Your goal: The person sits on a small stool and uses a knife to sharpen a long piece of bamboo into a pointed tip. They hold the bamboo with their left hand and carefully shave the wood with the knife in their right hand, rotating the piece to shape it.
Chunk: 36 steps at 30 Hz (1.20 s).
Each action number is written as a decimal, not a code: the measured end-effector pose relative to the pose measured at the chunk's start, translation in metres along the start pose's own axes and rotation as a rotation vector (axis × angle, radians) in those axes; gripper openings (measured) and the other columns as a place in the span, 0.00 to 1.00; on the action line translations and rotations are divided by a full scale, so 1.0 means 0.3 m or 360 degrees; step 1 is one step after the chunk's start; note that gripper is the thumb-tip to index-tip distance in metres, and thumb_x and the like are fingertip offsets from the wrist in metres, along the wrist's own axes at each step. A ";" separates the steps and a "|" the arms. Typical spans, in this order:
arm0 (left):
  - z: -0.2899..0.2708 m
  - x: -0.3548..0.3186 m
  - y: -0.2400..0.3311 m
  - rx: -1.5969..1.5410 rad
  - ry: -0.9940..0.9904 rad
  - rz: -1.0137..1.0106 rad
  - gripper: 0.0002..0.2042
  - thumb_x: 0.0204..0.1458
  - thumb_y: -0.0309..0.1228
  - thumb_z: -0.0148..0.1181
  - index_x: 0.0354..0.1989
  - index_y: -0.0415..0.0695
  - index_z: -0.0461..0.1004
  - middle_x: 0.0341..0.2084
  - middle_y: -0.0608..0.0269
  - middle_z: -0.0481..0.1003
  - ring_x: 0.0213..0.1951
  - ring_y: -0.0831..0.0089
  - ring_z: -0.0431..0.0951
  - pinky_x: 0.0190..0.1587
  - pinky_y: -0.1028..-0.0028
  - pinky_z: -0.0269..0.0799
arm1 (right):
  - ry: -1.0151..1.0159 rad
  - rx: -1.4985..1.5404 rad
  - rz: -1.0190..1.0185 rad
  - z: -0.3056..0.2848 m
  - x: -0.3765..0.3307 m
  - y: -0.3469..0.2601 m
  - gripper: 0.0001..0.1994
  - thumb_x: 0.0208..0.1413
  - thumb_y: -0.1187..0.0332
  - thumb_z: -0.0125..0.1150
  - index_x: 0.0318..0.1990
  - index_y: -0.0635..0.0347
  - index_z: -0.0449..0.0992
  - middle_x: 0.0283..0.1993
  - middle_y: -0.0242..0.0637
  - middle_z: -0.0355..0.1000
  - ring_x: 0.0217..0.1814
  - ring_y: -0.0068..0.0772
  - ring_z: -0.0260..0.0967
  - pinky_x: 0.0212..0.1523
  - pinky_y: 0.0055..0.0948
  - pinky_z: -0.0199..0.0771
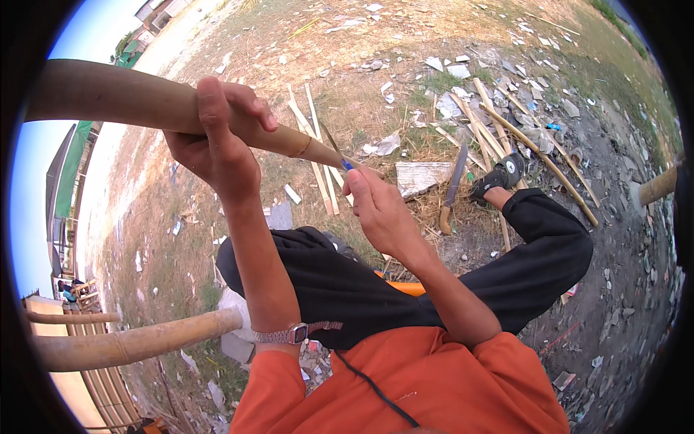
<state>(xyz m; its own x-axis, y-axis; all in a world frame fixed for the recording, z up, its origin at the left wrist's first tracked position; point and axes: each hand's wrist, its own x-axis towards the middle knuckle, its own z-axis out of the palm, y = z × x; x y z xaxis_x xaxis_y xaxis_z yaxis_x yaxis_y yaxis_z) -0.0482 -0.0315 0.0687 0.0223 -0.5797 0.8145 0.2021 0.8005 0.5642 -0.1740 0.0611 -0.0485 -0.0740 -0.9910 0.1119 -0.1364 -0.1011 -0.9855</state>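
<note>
My left hand (217,137) grips a thick brown bamboo pole (116,98) that runs from the upper left down to the picture's middle. My right hand (379,206) is closed on a small knife with a blue handle (338,153), whose thin blade lies against the pole's tapered end by a node ring. I wear a metal wristwatch (289,334) on the left wrist. My legs in black trousers (535,253) stretch out to the right, ending in a black shoe (500,175).
A large chopping knife with a wooden handle (452,189) lies on the dry grass by a flat grey slab (421,176). Split bamboo strips (318,155) and long poles (538,155) are scattered ahead. Another thick bamboo pole (130,343) lies at lower left. Rubble covers the ground.
</note>
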 end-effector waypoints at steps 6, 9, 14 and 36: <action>0.023 -0.032 0.009 0.0043 0.0109 0.0095 0.17 0.57 0.40 0.55 0.26 0.40 0.61 0.09 0.63 0.65 0.11 0.75 0.65 0.15 0.76 0.65 | 0.0079 -0.0128 -0.0131 0.016 -0.024 -0.111 0.16 0.65 0.61 0.39 0.33 0.66 0.65 0.18 0.57 0.65 0.23 0.63 0.64 0.25 0.54 0.59; 0.014 -0.031 0.002 0.0069 0.0091 0.0157 0.17 0.57 0.40 0.55 0.29 0.41 0.59 0.08 0.64 0.63 0.10 0.75 0.64 0.13 0.76 0.63 | 0.0177 -0.0231 -0.0037 0.057 0.011 -0.028 0.17 0.65 0.60 0.38 0.33 0.66 0.66 0.19 0.57 0.65 0.24 0.63 0.64 0.26 0.53 0.59; -0.009 -0.046 0.014 0.0194 0.0158 0.0159 0.17 0.58 0.40 0.54 0.32 0.43 0.54 0.07 0.65 0.61 0.10 0.76 0.63 0.11 0.76 0.60 | 0.0120 -0.0371 0.0111 0.078 0.028 0.141 0.18 0.65 0.59 0.37 0.32 0.65 0.65 0.20 0.57 0.65 0.26 0.64 0.63 0.27 0.51 0.58; -0.014 -0.043 0.013 0.0213 0.0348 0.0094 0.16 0.57 0.43 0.54 0.32 0.42 0.61 0.06 0.68 0.58 0.08 0.80 0.59 0.11 0.79 0.56 | 0.0133 -0.0343 0.0082 0.129 0.024 0.239 0.21 0.65 0.56 0.34 0.36 0.66 0.68 0.22 0.61 0.67 0.28 0.67 0.65 0.31 0.56 0.61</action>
<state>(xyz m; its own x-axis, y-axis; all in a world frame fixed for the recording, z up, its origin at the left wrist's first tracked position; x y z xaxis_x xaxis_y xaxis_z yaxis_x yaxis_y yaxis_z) -0.0435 -0.0217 0.0599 0.2445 -0.5388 0.8062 0.0628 0.8385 0.5413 -0.1460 0.0432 -0.1234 -0.1666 -0.9827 0.0810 -0.3376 -0.0203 -0.9411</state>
